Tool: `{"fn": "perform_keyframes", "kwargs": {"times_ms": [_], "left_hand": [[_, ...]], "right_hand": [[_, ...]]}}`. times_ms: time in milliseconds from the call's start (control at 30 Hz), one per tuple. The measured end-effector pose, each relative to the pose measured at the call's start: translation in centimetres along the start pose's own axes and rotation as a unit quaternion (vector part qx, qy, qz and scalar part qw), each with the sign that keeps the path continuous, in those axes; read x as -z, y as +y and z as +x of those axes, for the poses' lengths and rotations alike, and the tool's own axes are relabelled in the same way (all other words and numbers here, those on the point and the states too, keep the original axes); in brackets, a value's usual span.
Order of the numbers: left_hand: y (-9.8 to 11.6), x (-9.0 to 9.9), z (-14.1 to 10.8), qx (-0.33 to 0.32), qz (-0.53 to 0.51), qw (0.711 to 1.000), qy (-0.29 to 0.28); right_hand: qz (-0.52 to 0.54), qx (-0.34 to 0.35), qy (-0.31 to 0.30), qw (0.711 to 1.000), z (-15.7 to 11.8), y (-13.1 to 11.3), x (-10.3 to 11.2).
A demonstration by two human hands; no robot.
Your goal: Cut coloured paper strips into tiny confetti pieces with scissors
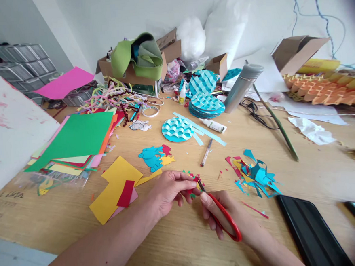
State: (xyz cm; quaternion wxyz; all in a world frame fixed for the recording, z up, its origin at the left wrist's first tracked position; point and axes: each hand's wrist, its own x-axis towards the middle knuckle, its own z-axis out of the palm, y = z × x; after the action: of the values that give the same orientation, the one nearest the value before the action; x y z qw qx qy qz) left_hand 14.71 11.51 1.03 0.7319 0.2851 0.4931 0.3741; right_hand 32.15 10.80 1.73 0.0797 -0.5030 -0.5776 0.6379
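Red-handled scissors [226, 218] are in my right hand [218, 211], their blades pointing up and left toward my left fingertips. My left hand [175, 190] pinches a small piece of red paper [195, 179] at the blade tips; the fingers hide most of it. Tiny red and green paper bits lie on the table just beyond. Past my left hand are blue paper fish [151, 157] beside a small yellow paper fish [167, 160] and a red one [165, 150]. Yellow paper [122, 171] and a red paper strip [126, 193] lie to the left.
Blue paper scraps [261, 175] are heaped at right, near a black phone-like slab [312, 229]. A pen [207, 152], a glue bottle [215, 125] and a wavy blue disc [177, 129] lie ahead. Coloured sheets [77, 136] are stacked left; a grey flask [243, 88] stands behind.
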Motion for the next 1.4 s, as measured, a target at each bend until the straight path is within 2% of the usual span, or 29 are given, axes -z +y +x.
{"fn": "perform_keyframes", "kwargs": {"times_ms": [400,667,1033,1400], "left_hand": [[-0.23,-0.09,-0.09,-0.01,0.018,1.0,0.0],[-0.01,-0.38,-0.05,-0.005,0.01,0.999,0.04],[-0.01,-0.27,-0.1,-0.007,0.028,0.999,0.035],[0.0,-0.32,-0.16,-0.004,0.029,0.999,0.035]], "right_hand": [[-0.001,-0.009,-0.001,1.0,0.05,-0.1,-0.02],[-0.012,-0.003,-0.002,1.0,0.24,0.1,0.05],[-0.011,-0.028,0.004,1.0,0.2,-0.13,0.0],[0.004,-0.022,0.004,1.0,0.27,0.16,-0.05]]}}
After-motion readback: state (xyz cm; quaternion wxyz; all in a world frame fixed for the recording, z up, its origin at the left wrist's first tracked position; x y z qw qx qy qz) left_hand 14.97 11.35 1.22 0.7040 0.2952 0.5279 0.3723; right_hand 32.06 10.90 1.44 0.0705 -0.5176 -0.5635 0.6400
